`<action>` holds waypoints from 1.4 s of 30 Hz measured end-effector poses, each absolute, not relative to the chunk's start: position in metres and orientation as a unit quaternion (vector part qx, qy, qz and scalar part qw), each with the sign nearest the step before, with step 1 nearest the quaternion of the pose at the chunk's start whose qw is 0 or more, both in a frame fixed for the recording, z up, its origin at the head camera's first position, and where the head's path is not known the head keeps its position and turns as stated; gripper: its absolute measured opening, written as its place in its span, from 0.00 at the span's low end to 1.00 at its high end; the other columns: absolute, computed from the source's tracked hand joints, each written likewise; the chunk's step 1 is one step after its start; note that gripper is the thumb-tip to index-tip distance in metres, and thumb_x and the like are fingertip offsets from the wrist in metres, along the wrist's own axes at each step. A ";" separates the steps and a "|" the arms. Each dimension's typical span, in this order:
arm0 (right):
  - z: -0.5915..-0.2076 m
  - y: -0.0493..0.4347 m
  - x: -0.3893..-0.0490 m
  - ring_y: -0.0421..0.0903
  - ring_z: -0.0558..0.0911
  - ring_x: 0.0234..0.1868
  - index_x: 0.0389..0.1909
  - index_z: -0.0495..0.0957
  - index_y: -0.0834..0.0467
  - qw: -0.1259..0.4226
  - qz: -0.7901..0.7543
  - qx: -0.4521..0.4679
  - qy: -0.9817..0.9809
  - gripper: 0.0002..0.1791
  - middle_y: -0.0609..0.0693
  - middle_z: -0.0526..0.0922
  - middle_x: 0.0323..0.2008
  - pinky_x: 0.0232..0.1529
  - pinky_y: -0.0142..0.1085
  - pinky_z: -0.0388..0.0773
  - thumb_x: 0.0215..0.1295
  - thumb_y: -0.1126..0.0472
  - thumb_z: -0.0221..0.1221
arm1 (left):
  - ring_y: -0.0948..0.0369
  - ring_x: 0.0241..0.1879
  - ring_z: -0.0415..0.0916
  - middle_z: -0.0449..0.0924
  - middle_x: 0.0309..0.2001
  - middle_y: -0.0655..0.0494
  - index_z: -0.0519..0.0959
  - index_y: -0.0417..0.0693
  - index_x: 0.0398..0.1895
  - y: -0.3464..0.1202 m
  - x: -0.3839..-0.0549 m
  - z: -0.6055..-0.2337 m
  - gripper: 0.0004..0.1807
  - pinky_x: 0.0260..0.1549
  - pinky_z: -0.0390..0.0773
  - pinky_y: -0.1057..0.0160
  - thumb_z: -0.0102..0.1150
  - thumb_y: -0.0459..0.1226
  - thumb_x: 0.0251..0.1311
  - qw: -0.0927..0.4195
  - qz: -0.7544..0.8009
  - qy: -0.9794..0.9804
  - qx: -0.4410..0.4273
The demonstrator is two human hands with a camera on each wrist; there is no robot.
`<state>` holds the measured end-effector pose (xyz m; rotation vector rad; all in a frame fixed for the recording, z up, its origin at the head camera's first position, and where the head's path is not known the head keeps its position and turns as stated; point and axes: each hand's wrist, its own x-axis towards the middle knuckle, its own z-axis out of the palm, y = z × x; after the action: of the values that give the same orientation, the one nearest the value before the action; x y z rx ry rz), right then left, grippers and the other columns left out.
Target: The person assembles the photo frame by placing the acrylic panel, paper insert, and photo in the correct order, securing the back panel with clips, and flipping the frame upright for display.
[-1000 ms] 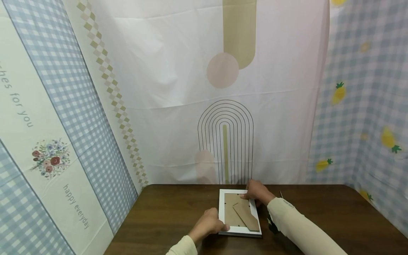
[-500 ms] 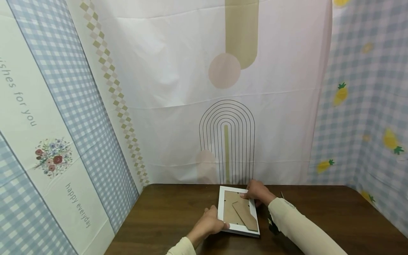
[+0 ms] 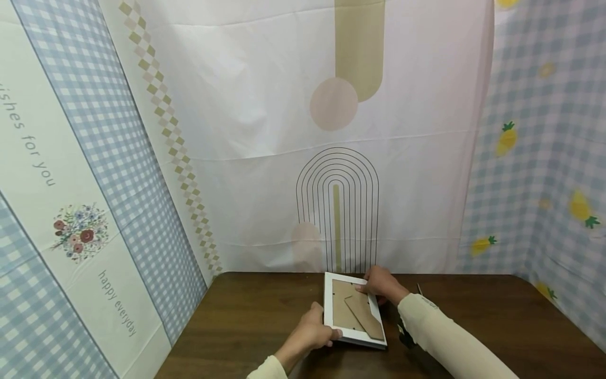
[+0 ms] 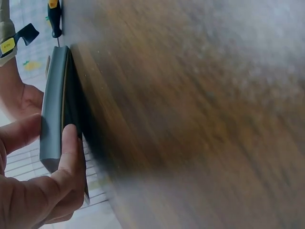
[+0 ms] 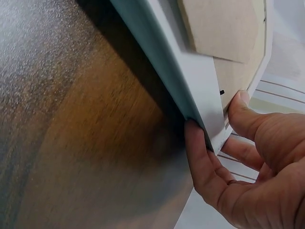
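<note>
A white picture frame [image 3: 360,337] is back side up, with a brown backing board [image 3: 342,310] and a cardboard easel leg [image 3: 366,318] on it. My left hand [image 3: 310,331] grips its near left corner, thumb on top. In the left wrist view, the fingers [image 4: 70,148] reach under the frame's edge, which stands off the table. At the far right corner my right hand [image 3: 382,284] holds the frame. Its thumb [image 5: 240,107] lies on the backing board and its other fingers are at the rim and underneath. Small black tabs [image 5: 222,92] stick out along the rim.
The frame is over a dark wooden table [image 3: 255,310]. A screwdriver [image 4: 55,19] with a black and yellow handle lies beyond the frame in the left wrist view. A patterned cloth [image 3: 255,210] hangs behind the table's back edge.
The picture frame has been tilted and turned slightly, its far left corner shifting away from me. Both hands keep their grip, and my left fingers now show below the frame.
</note>
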<state>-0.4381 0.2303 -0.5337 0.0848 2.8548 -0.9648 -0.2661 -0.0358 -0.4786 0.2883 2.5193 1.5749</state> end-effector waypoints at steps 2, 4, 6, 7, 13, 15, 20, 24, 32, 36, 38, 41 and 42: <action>-0.527 0.227 -0.430 0.51 0.88 0.29 0.32 0.87 0.58 0.058 -0.318 0.017 0.946 0.22 0.54 0.86 0.30 0.23 0.44 0.91 0.70 0.43 0.78 | 0.56 0.25 0.84 0.79 0.34 0.47 0.73 0.38 0.49 -0.036 -0.265 -0.477 0.24 0.23 0.82 0.65 0.80 0.25 0.57 0.070 0.527 0.842 0.095; -0.514 0.221 -0.417 0.51 0.87 0.29 0.32 0.87 0.58 0.054 -0.318 0.013 0.947 0.21 0.54 0.85 0.30 0.24 0.44 0.91 0.72 0.44 0.77 | 0.56 0.25 0.85 0.79 0.35 0.47 0.73 0.37 0.50 -0.035 -0.264 -0.475 0.25 0.23 0.80 0.66 0.80 0.25 0.56 0.063 0.531 0.839 0.095; -0.491 0.211 -0.396 0.52 0.87 0.30 0.34 0.87 0.61 0.051 -0.314 0.017 0.948 0.19 0.55 0.85 0.30 0.26 0.46 0.92 0.73 0.48 0.77 | 0.56 0.25 0.86 0.79 0.35 0.47 0.74 0.36 0.50 -0.035 -0.264 -0.473 0.25 0.23 0.80 0.66 0.81 0.25 0.55 0.053 0.536 0.837 0.096; -0.484 0.208 -0.389 0.52 0.88 0.30 0.34 0.87 0.62 0.049 -0.312 0.014 0.949 0.19 0.56 0.86 0.30 0.28 0.47 0.93 0.73 0.49 0.76 | 0.56 0.25 0.86 0.79 0.35 0.46 0.74 0.36 0.50 -0.035 -0.263 -0.473 0.26 0.23 0.80 0.66 0.81 0.25 0.55 0.047 0.539 0.836 0.097; -0.532 0.229 -0.439 0.45 0.76 0.20 0.21 0.74 0.51 0.009 -0.308 -0.052 0.950 0.30 0.45 0.72 0.19 0.20 0.42 0.78 0.72 0.38 0.74 | 0.59 0.24 0.85 0.80 0.34 0.48 0.76 0.35 0.49 -0.034 -0.263 -0.470 0.26 0.27 0.80 0.65 0.82 0.27 0.52 0.017 0.535 0.838 0.106; -0.550 0.232 -0.459 0.46 0.74 0.21 0.22 0.76 0.52 -0.020 -0.305 -0.069 0.950 0.30 0.45 0.73 0.19 0.20 0.43 0.74 0.76 0.35 0.70 | 0.60 0.24 0.83 0.80 0.33 0.49 0.77 0.35 0.49 -0.035 -0.264 -0.470 0.26 0.28 0.80 0.65 0.83 0.27 0.52 0.013 0.530 0.841 0.109; -0.519 0.200 -0.440 0.50 0.89 0.38 0.46 0.93 0.60 -0.065 -0.290 -0.042 0.954 0.26 0.54 0.94 0.41 0.38 0.51 0.89 0.84 0.40 0.61 | 0.60 0.26 0.81 0.80 0.33 0.50 0.78 0.35 0.48 -0.036 -0.264 -0.470 0.25 0.31 0.80 0.65 0.84 0.28 0.52 0.004 0.520 0.846 0.116; -0.474 0.166 -0.393 0.57 0.91 0.45 0.51 0.91 0.65 -0.069 -0.314 -0.050 0.946 0.28 0.61 0.94 0.47 0.44 0.53 0.91 0.83 0.41 0.63 | 0.59 0.30 0.80 0.80 0.33 0.50 0.78 0.35 0.48 -0.035 -0.263 -0.470 0.25 0.34 0.81 0.64 0.84 0.30 0.52 -0.002 0.512 0.851 0.118; -0.451 0.135 -0.370 0.61 0.91 0.55 0.65 0.85 0.69 -0.065 -0.297 -0.058 0.951 0.40 0.67 0.90 0.61 0.48 0.52 0.93 0.76 0.35 0.68 | 0.56 0.40 0.79 0.80 0.37 0.50 0.78 0.37 0.51 -0.031 -0.262 -0.466 0.27 0.43 0.83 0.57 0.86 0.32 0.52 -0.007 0.487 0.866 0.113; -0.452 0.133 -0.373 0.63 0.89 0.61 0.69 0.82 0.71 -0.051 -0.311 -0.053 0.948 0.44 0.69 0.87 0.65 0.54 0.53 0.92 0.70 0.37 0.74 | 0.55 0.43 0.78 0.80 0.40 0.49 0.79 0.37 0.52 -0.030 -0.261 -0.464 0.28 0.47 0.84 0.54 0.86 0.33 0.53 -0.006 0.478 0.872 0.110; -0.454 0.133 -0.375 0.64 0.88 0.63 0.69 0.81 0.71 -0.049 -0.312 -0.056 0.947 0.45 0.70 0.86 0.66 0.58 0.55 0.92 0.68 0.38 0.75 | 0.54 0.45 0.78 0.80 0.42 0.49 0.79 0.37 0.52 -0.030 -0.261 -0.464 0.28 0.49 0.84 0.52 0.86 0.33 0.53 -0.008 0.472 0.875 0.109; -0.454 0.133 -0.376 0.64 0.87 0.63 0.67 0.83 0.71 -0.051 -0.315 -0.061 0.946 0.43 0.70 0.87 0.64 0.60 0.55 0.91 0.65 0.40 0.75 | 0.54 0.45 0.77 0.80 0.42 0.48 0.79 0.37 0.52 -0.030 -0.260 -0.465 0.28 0.50 0.84 0.51 0.86 0.34 0.52 -0.014 0.467 0.877 0.109; -0.454 0.132 -0.376 0.62 0.88 0.60 0.66 0.84 0.71 -0.052 -0.316 -0.062 0.945 0.42 0.69 0.88 0.62 0.59 0.54 0.91 0.65 0.41 0.75 | 0.54 0.45 0.77 0.80 0.42 0.49 0.79 0.37 0.52 -0.030 -0.260 -0.465 0.28 0.50 0.84 0.51 0.86 0.34 0.52 -0.017 0.467 0.877 0.111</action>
<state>-0.3762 0.1325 -0.4535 -0.2014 3.0729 -1.0263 -0.2597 -0.0301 -0.4649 0.3518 2.7844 1.4838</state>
